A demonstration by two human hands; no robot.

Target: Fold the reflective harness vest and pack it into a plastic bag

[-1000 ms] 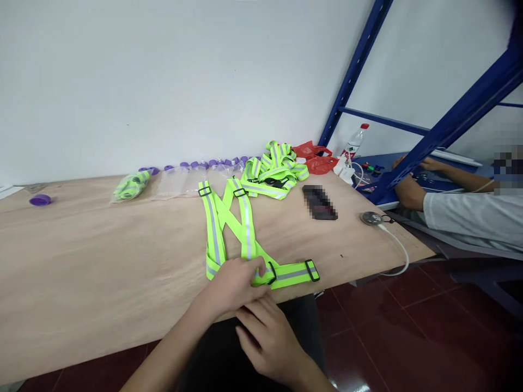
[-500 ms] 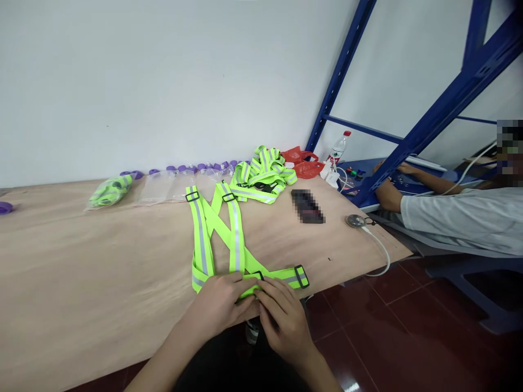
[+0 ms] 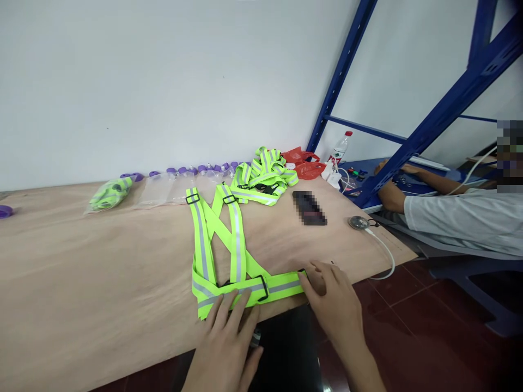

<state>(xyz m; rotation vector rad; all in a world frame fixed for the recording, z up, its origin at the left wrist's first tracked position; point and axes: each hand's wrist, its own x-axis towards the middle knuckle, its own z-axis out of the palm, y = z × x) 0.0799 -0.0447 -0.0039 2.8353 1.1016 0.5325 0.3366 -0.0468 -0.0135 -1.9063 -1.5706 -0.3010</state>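
A neon-yellow reflective vest [image 3: 238,245] made of straps with grey stripes lies on the table before me. Its two shoulder straps point away, each with a black slider, and the straps cross behind them. My left hand [image 3: 224,337] rests with fingers spread on the waist strap near the table's front edge. At the strap's right end, my right hand [image 3: 335,305] has its thumb and curled fingers at the black slider there, partly covering it. Another black slider [image 3: 263,287] sits on the waist strap between my hands.
Behind the vest lie a heap of more reflective vests [image 3: 265,177], clear plastic bags [image 3: 163,188], a bagged vest [image 3: 110,195] and several purple items. To the right are a blurred dark object [image 3: 309,208], a cabled round device [image 3: 358,222], a blue rack [image 3: 429,122] and a seated co-worker's arm.
My hands have moved apart from the middle of the waist strap. The left now lies flat on it, while the right has shifted to its right end. The front strap lies straighter.
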